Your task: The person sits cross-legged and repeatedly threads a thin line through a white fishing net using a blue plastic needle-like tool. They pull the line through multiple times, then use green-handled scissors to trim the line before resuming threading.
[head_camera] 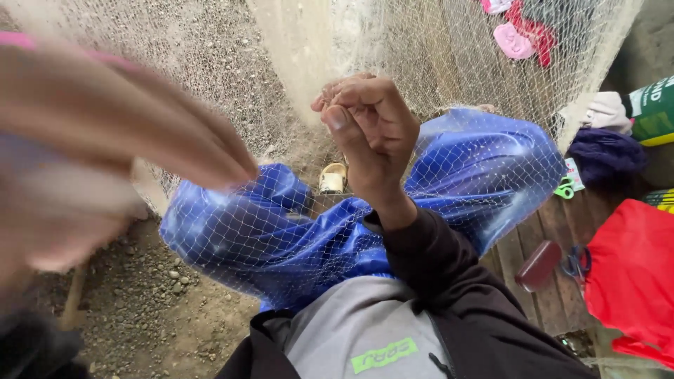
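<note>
The left hand [105, 140] is blurred and cut off by the frame's left edge.

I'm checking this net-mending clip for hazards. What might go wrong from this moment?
The right hand pinches fine white netting draped over the blue-trousered knees; a finger may well snag in the mesh or the thread could cut in. The left hand is a blur close to the camera, so it might catch the net too. Green-handled scissors lie on the planks beside the knee and could tangle.
</note>
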